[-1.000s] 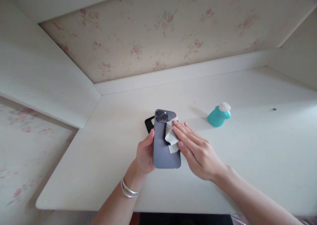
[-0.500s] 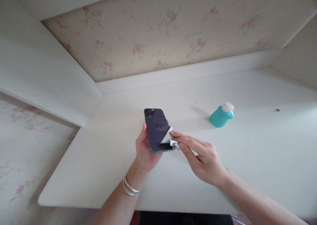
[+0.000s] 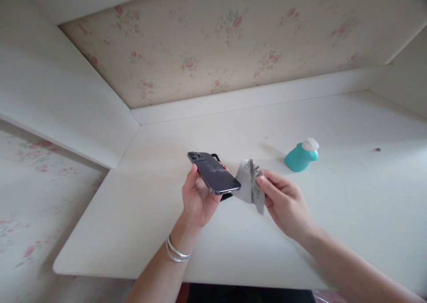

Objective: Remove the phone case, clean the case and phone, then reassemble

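Left hand [image 3: 196, 201] grips tilted phone [image 3: 213, 173]; right hand [image 3: 283, 203] pinches cloth [image 3: 248, 185]. Black item [image 3: 227, 196] beneath mostly hidden.

The black object [image 3: 224, 195] beneath the phone [image 3: 213, 173] is largely concealed; only slivers show, so it cannot be identified. The left hand [image 3: 197, 201] palm is covered by the phone. Both forearms are cut off at the bottom edge. The dark speck [image 3: 377, 150] near the tabletop [image 3: 350, 214] right edge is too small to identify.
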Demonstrator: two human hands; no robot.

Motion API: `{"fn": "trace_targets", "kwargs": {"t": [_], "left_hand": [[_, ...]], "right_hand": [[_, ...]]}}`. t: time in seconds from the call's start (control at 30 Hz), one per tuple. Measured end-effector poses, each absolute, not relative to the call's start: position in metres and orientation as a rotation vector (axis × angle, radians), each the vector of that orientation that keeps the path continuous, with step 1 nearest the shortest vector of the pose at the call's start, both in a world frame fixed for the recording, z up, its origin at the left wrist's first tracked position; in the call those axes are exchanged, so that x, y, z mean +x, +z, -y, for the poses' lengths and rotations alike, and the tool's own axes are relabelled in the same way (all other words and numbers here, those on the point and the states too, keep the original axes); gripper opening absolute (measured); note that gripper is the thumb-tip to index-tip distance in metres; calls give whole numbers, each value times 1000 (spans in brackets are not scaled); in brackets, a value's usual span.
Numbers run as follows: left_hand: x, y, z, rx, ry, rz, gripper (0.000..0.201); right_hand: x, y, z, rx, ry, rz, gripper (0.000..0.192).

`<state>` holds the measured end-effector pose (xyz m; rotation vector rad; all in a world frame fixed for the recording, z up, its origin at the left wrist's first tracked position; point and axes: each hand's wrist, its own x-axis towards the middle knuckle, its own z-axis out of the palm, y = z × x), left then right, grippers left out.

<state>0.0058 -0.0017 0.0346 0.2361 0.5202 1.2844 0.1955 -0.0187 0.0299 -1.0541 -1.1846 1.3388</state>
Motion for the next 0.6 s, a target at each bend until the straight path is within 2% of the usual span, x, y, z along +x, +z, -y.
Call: {"fn": "trace_targets", "kwargs": {"t": [0.17, 0.3, 0.43, 0.53, 0.6], "left_hand": [[4, 33, 2, 215, 1271, -496, 37], [4, 33, 2, 221, 1264, -493, 35], [5, 36, 2, 215, 1256, -502, 35], [7, 38, 3, 211, 1250, -525, 35], [7, 39, 4, 210, 1238, -535, 34]], "right_hand": [[208, 33, -2, -1049, 1399, 998, 34], [208, 31, -3, -997, 1435, 1048, 40], [211, 26, -2, -1191, 1437, 1213, 42], [220, 21, -7, -1443, 1224, 1435, 49], [226, 18, -13, -1632, 946, 1616, 48]]}}
